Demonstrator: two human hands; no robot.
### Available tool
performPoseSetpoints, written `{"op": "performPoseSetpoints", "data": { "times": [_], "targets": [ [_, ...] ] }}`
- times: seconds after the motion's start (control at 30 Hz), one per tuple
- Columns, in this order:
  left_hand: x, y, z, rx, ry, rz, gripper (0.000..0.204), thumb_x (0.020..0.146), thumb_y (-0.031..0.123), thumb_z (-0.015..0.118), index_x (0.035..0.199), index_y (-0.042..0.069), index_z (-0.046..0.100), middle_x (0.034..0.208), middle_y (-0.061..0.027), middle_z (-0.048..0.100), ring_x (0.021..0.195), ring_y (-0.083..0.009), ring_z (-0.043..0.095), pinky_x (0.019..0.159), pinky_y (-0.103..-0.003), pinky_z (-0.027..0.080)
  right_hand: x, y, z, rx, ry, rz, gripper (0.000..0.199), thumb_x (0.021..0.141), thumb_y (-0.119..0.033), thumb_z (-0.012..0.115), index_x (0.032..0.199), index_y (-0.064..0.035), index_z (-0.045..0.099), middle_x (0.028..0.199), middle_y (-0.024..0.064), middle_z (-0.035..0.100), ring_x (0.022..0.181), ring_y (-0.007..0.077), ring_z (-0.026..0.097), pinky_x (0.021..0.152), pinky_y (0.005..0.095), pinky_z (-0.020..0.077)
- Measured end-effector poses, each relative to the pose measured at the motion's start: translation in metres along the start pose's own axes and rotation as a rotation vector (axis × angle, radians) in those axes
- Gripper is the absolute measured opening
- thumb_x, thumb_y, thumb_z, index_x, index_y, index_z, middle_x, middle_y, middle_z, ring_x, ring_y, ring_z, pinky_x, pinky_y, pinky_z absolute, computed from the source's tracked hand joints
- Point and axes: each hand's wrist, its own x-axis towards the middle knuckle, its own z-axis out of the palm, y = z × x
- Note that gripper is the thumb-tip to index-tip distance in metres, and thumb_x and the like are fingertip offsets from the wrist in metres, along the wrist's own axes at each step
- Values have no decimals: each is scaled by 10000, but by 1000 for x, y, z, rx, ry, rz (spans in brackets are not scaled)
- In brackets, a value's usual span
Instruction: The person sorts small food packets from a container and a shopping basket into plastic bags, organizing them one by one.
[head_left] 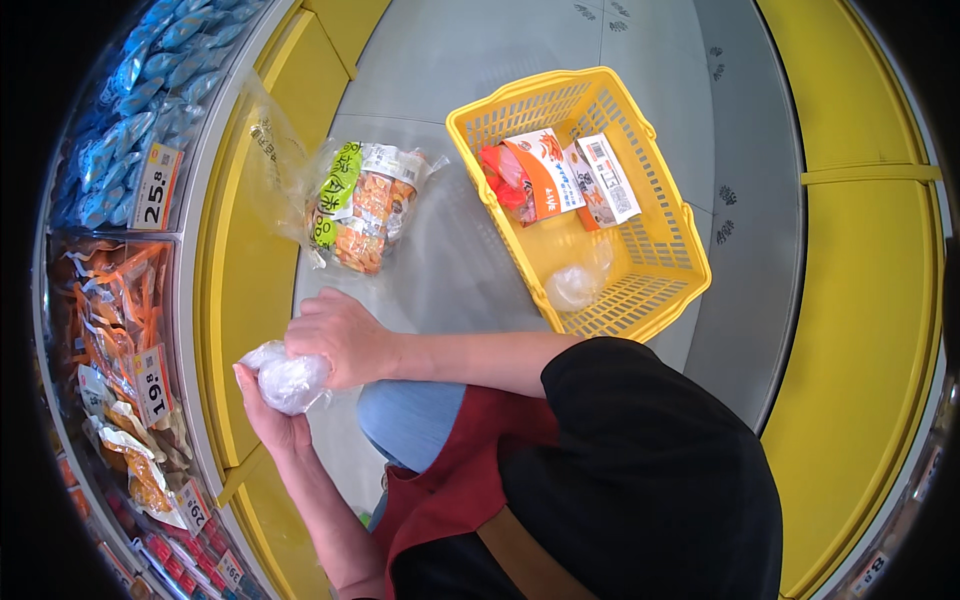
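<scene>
Crouching by the shelf, the person wads a clear plastic bag between both hands: the left hand cups it from below, the right hand closes over the top. Farther off, an opened sack of snack packets lies on the floor, still unemptied. The yellow basket at right holds a few packages.

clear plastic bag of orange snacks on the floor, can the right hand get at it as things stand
Probably not at once: the right hand is clasped over a crumpled clear plastic wad. The clear plastic bag of orange snacks lies unobstructed on the floor beyond it.
</scene>
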Motion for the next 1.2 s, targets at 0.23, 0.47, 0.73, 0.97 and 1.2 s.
{"op": "performPoseSetpoints", "data": {
  "times": [0.23,0.47,0.73,0.97,1.2],
  "targets": [
    [11,-2,-41,-420,68,124,351,1039,420,415,1022,111,581,937,-31,599,1024,-198,575,986,-434,429,-8,37,4,766,610,1071,334,939,-377,657,1069,-69,654,901,0,641,817,89,571,733,280,460],
    [-23,17,-9,-509,144,389,299,1029,416,460,933,134,488,734,22,421,705,-136,447,828,-363,432,-60,154,22,1044,903,1384,367,986,-349,576,1234,-79,560,1077,31,655,952,137,635,843,342,538],
    [-27,17,-52,-506,493,542,298,1023,460,448,969,170,492,879,22,448,804,-128,440,788,-326,408,-96,216,27,1184,867,1610,347,955,-244,637,1219,-32,559,1132,71,633,1022,200,621,866,378,555],
    [-47,54,-56,-91,381,775,637,889,711,479,1119,119,531,1054,-21,473,953,-143,443,855,-289,393,-107,198,1,-371,515,1143,546,917,-297,680,1305,37,488,1232,185,574,1080,247,584,961,337,450],
    [-44,59,-16,-47,35,716,1003,694,960,354,1094,54,513,1033,-28,412,874,-127,378,751,-269,343,36,-8,70,771,-833,363,387,947,-263,634,1265,-52,570,1179,67,646,1083,161,587,921,293,451]
  ]
}}
